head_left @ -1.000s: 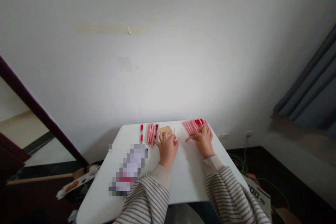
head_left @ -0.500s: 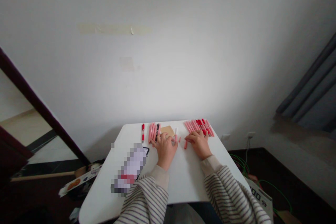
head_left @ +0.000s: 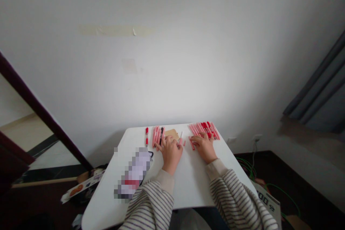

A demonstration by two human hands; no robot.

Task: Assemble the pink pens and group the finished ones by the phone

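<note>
On the white table my left hand pinches a pink pen part with a pale slim tube sticking up from it. A small pink tip piece lies between my two hands. My right hand has its thumb and index finger closed on a pink pen barrel. Behind the right hand is a row of pink and red pens. Several pink pens and one black pen lie beyond my left hand, beside a tan piece that it partly covers.
A red pen lies apart on the left. Nearer me is a phone, its screen blurred out. The wall stands behind the table, a curtain hangs at right, and green cables run along the floor.
The pink barrel at my right hand has turned, its near end now pointing the other way. The pale tube by my left hand leans more to the right. Both hands have barely moved.
</note>
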